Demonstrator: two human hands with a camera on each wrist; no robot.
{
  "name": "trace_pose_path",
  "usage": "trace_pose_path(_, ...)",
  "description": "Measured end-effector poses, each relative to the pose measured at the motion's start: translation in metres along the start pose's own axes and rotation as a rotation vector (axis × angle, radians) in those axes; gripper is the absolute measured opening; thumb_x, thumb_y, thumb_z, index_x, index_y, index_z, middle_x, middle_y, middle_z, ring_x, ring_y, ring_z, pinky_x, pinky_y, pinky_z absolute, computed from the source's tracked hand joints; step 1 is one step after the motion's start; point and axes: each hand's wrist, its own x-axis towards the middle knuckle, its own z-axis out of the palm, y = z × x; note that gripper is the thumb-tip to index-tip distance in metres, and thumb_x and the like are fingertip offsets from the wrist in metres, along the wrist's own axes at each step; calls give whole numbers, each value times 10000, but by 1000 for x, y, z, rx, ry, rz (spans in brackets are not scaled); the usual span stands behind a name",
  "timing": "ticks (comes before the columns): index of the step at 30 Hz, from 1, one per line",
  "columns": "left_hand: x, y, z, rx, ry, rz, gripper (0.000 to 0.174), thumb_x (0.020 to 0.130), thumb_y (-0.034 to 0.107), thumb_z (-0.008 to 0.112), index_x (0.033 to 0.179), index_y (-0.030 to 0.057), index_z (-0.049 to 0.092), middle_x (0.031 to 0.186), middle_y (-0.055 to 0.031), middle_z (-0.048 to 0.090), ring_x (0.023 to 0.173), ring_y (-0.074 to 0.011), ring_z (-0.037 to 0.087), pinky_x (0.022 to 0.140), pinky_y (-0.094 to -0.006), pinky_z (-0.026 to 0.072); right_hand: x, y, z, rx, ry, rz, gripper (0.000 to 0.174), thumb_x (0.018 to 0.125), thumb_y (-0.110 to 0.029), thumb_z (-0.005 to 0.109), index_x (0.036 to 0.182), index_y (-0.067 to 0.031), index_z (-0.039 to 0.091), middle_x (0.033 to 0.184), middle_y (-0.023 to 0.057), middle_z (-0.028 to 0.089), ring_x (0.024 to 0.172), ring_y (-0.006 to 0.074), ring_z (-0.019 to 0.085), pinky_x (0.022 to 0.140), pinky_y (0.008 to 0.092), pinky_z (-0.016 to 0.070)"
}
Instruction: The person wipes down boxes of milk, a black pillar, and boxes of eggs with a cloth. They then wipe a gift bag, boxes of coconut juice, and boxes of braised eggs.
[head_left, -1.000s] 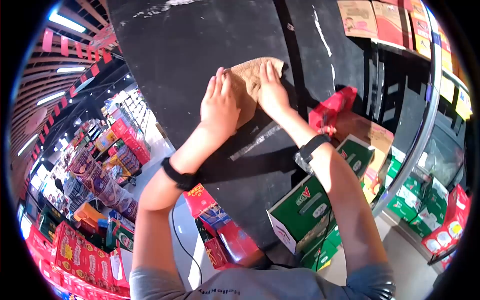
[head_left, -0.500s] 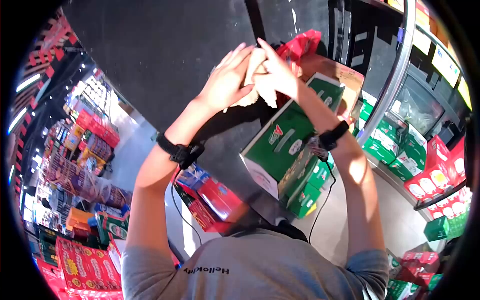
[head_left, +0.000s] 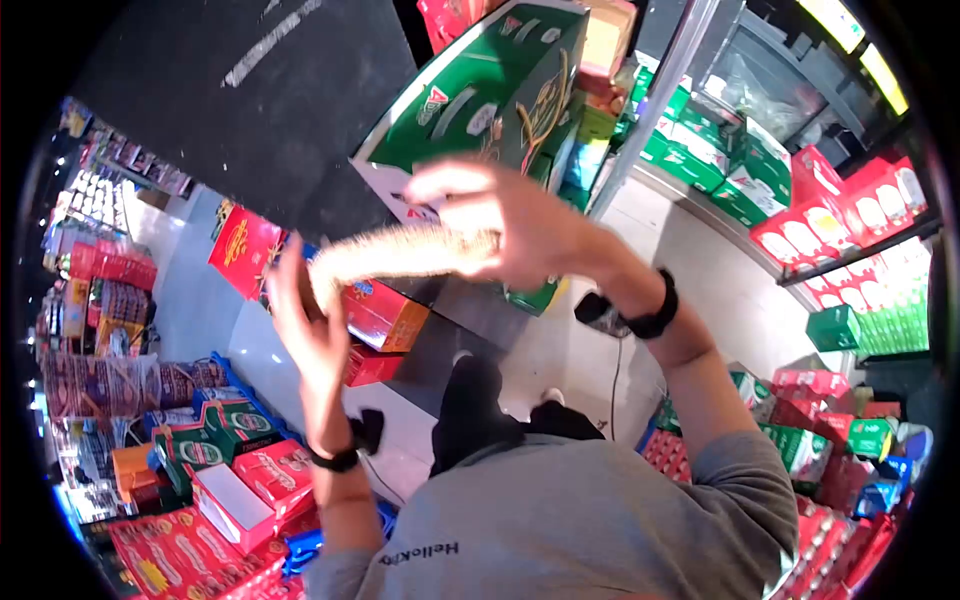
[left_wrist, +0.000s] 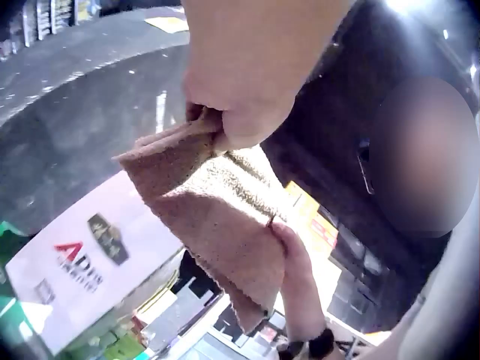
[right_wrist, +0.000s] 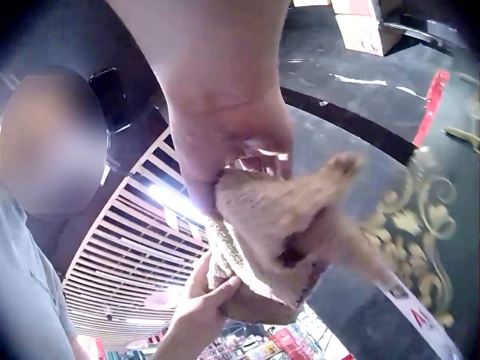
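Hanging in mid-air across the centre of the head view, a tan cloth [head_left: 400,252] stretches roughly level between both hands, gripped at its two ends, which likely keeps it spread out and clear of the boxes below; it touches no surface; the left hand [head_left: 305,325], at centre left of the frame, is closed on one end, and the left wrist view shows its thumb and curled fingers pinching a bunched corner while the rest of the cloth sags away beneath; the right hand [head_left: 510,222], just right of centre, has its fingers curled round the other end, and the right wrist view shows the fabric gathered tight inside that grip; motion blur softens both hands in the head view, so finer finger detail there is uncertain; a green carton [head_left: 480,90] sits just behind the right hand at upper centre, beside a black surface [head_left: 250,90] filling the upper left; red boxes [head_left: 380,315] lie below the cloth.
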Motion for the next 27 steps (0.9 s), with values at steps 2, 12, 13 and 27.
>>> trace_pose_path(2,-94,-29,8,-56,-143,-248,292,689,-112,557,959,-3,584,940,-111,562,920,-252,554,823,-322,424,-65,-8,37,186,-238,372,246,687,-153,673,847,-9,555,905,126,588,792,278,588,663,370,459)
trace_pose_path(12,-192,79,72,-587,-1203,-454,171,714,-9,652,765,31,493,683,21,482,682,-54,463,629,-207,400,-359,-162,24,255,102,1230,307,695,-262,699,835,-20,573,697,135,563,615,235,504,592,351,419)
trace_pose_path(13,-187,94,80,-681,-1268,-510,172,764,57,656,766,43,485,658,25,467,618,-32,448,547,-187,374,-355,-179,12,278,76,1364,302,703,-267,692,830,-20,573,688,125,561,616,209,505,594,344,417)
trace_pose_path(27,-297,249,131,-1118,-1759,-45,389,802,34,604,1142,23,417,926,-65,537,878,-119,502,778,-261,422,-463,-453,119,-49,1401,1369,282,801,-62,604,1062,-71,499,893,14,534,834,81,491,724,224,414)
